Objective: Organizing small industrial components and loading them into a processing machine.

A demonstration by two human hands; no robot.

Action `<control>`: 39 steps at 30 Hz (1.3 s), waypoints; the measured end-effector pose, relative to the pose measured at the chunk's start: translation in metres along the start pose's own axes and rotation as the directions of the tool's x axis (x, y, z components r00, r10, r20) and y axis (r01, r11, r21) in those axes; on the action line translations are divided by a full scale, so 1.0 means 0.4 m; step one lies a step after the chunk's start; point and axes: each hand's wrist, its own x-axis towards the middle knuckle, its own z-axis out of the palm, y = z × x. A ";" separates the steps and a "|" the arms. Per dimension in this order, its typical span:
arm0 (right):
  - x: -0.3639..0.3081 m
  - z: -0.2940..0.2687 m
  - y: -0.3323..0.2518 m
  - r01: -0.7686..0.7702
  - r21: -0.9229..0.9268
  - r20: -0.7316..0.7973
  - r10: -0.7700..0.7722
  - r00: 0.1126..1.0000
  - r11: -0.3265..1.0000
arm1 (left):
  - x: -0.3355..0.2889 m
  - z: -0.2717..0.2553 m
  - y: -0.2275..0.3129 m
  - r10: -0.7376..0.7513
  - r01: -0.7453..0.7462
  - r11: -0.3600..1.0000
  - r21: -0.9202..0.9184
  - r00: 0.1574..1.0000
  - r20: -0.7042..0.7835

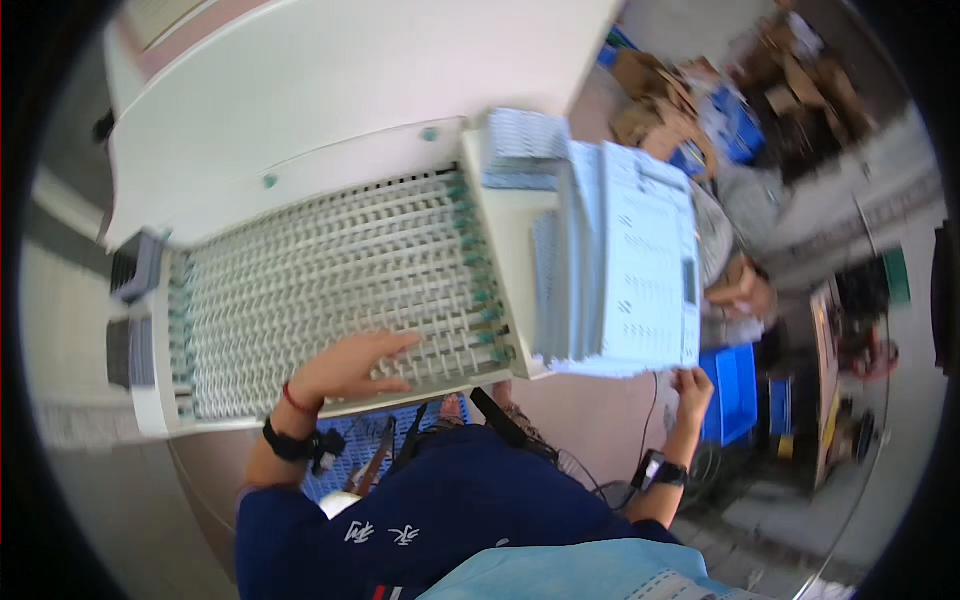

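My left hand (355, 365), fingers apart, is over the near edge of a wide white bed (330, 285) filled with rows of small white pieces and green end parts. Nothing shows in that hand; whether its fingertips touch the rows, I cannot tell. At the right, a thick stack of printed paper sheets (650, 265) rests on the bed's side ledge (512, 225). My right hand (692, 392) pinches the near right corner of the top paper, its fingers bent. How many sheets it holds is not visible.
A smaller pile of papers (525, 145) lies behind the stack. Dark grey holders (138, 265) stand at the bed's left end. A blue bin (732, 395) is on the floor at right, with cardboard and bags (690, 110) heaped beyond. A blue crate (355, 450) sits below the bed.
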 end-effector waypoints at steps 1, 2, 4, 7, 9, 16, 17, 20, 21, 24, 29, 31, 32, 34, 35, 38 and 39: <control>-0.025 0.020 0.012 -0.022 -0.048 -0.016 0.021 1.000 0.999 | -0.011 0.026 -0.014 0.050 -0.051 0.999 0.002 0.998 0.047; -0.058 0.050 -0.004 -0.054 -0.032 0.014 0.055 0.998 0.998 | -0.019 0.054 -0.033 0.035 -0.033 0.996 -0.087 0.999 0.027; -0.076 0.082 0.014 -0.052 -0.078 0.092 0.059 0.994 0.996 | -0.016 0.098 -0.030 0.059 -0.049 0.984 -0.172 0.997 0.051; -0.075 0.110 0.042 -0.098 -0.040 0.169 0.103 0.980 0.994 | -0.005 0.138 -0.002 -0.012 0.010 0.955 -0.295 1.000 -0.003; -0.076 0.126 0.036 -0.130 -0.034 0.188 0.134 0.973 0.991 | 0.026 0.168 0.027 -0.024 0.018 0.939 -0.344 1.000 -0.013; 0.015 0.146 0.094 -0.130 -0.103 0.351 0.158 0.923 0.986 | 0.098 0.275 0.074 0.017 -0.037 0.932 -0.360 0.998 -0.057; 0.038 0.136 0.101 -0.136 -0.100 0.394 0.164 0.904 0.986 | 0.114 0.289 0.077 0.004 -0.028 0.926 -0.376 0.998 -0.065; 0.112 0.136 0.114 -0.115 -0.109 0.412 0.150 0.899 0.987 | 0.121 0.318 0.110 -0.116 0.032 0.884 -0.467 0.982 -0.151; 0.144 0.150 0.116 -0.080 -0.142 0.448 0.137 0.884 0.987 | 0.112 0.326 0.124 -0.208 0.069 0.848 -0.525 0.955 -0.210; 0.264 0.107 0.220 0.005 -0.270 0.475 0.128 0.871 0.963 | 0.158 0.374 0.187 -0.344 0.084 0.832 -0.549 0.854 -0.389; 0.488 0.007 0.384 -0.065 -0.191 0.571 0.165 0.805 0.979 | 0.262 0.517 0.251 -0.615 -0.060 0.714 -0.697 0.421 -0.667; 0.572 -0.023 0.381 -0.105 -0.116 0.602 0.154 0.784 0.988 | 0.283 0.570 0.264 -0.570 -0.052 0.803 -0.594 0.225 -0.790; 0.602 -0.050 0.362 -0.136 -0.080 0.596 0.157 0.787 0.987 | 0.294 0.591 0.288 -0.586 -0.033 0.805 -0.592 0.109 -0.803; 0.694 -0.106 0.406 -0.168 -0.018 0.580 0.147 0.801 0.986 | 0.340 0.622 0.330 -0.601 0.012 0.799 -0.601 -0.025 -0.799; 0.736 -0.137 0.435 -0.193 0.010 0.576 0.152 0.803 0.981 | 0.361 0.637 0.339 -0.571 0.004 0.821 -0.571 -0.011 -0.821; 0.821 -0.185 0.474 -0.237 0.011 0.549 0.193 0.814 0.971 | 0.412 0.676 0.322 -0.524 0.116 0.842 -0.526 -0.057 -0.850; 0.832 -0.201 0.480 -0.254 -0.027 0.496 0.234 0.836 0.967 | 0.436 0.679 0.335 -0.513 0.206 0.836 -0.509 -0.037 -0.858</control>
